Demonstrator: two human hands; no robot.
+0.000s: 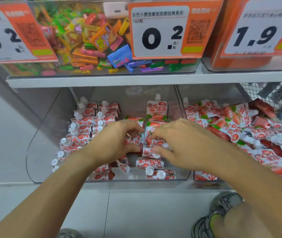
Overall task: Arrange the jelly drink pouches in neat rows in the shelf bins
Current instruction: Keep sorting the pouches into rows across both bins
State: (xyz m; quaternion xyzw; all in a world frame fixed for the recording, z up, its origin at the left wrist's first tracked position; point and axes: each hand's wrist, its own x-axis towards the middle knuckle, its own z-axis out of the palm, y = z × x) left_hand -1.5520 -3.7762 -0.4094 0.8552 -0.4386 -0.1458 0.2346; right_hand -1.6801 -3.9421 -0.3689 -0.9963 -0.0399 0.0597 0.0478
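right fingers [160, 148] blurred, price tag [263, 30] cut off

Left hand [114, 143], right hand [179, 143] close, fingers curled.

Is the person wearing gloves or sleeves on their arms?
No. Both the left hand and the right hand are bare, with no gloves, rings or watch showing. Both forearms are bare too, with no sleeves in view. Lower down, one grey shoe with a yellow-green lining shows.

Glossy foil pouches [157, 109], clear plastic bin [136, 177]
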